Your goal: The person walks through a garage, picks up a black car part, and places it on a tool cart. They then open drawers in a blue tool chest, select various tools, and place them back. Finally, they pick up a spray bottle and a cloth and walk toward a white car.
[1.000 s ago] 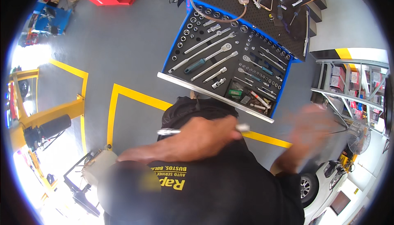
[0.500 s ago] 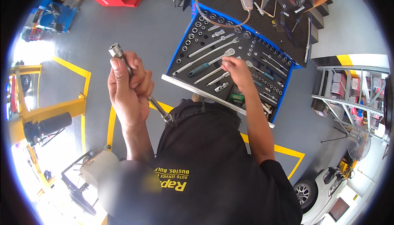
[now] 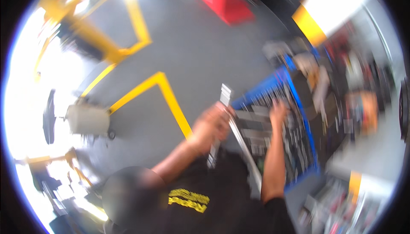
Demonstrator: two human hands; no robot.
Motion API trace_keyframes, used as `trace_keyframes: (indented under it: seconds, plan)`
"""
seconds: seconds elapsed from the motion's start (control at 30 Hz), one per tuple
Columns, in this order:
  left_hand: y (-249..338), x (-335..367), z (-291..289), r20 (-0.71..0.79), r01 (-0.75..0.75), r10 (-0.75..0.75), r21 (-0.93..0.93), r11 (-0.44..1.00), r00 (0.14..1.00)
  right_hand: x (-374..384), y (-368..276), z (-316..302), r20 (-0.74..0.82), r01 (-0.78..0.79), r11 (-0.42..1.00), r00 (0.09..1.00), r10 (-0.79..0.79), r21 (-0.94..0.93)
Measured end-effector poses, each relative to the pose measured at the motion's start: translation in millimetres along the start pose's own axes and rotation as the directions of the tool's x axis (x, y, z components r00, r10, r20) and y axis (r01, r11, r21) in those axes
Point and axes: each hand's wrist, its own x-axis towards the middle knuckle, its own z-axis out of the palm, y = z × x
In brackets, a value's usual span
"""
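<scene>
Everything is smeared by motion. My left hand (image 3: 212, 125) is closed around a metal extension bar with a socket (image 3: 225, 92) on its upper end. The bar's lower end sticks out below my fist, in front of my black shirt. My right hand (image 3: 279, 109) is over the open tool drawer (image 3: 244, 146), near its far side. Its fingers are too blurred to show whether they hold or touch anything. Sockets, ratchets and long-handled tools lie in the drawer's dark inlay, hard to tell apart.
A tool cabinet top (image 3: 305, 89) beyond the drawer bears loose items, blurred. A red box-shaped unit (image 3: 224, 1) stands on the grey floor ahead. Yellow lines (image 3: 160, 80) mark the floor to the left, near a pale cylindrical tank (image 3: 89, 119). Cluttered shelving (image 3: 337, 210) is at lower right.
The view has swung round, so the drawer now sits further right and tilted. My left hand, still gripping the extension bar, is closer to the drawer's front edge. My right hand stays over the drawer.
</scene>
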Motion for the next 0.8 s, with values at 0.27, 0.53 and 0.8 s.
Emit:
trace_keyframes:
  seconds: [0.27,0.53,0.8]
  plan:
    - [-13,-12,2,0.184,-0.218,0.225,-0.058,0.974,0.957,33,-26,-69,-0.029,-0.020,0.996,0.999,0.023,0.091]
    - [-17,-23,21,0.027,-0.312,0.313,-0.053,0.949,0.949,31,-48,-88,-0.353,0.163,0.967,0.932,-0.085,0.196]
    - [-31,-27,23,-0.006,-0.322,0.323,-0.074,0.944,0.946,49,-10,-67,-0.419,0.339,0.933,0.869,-0.261,0.123]
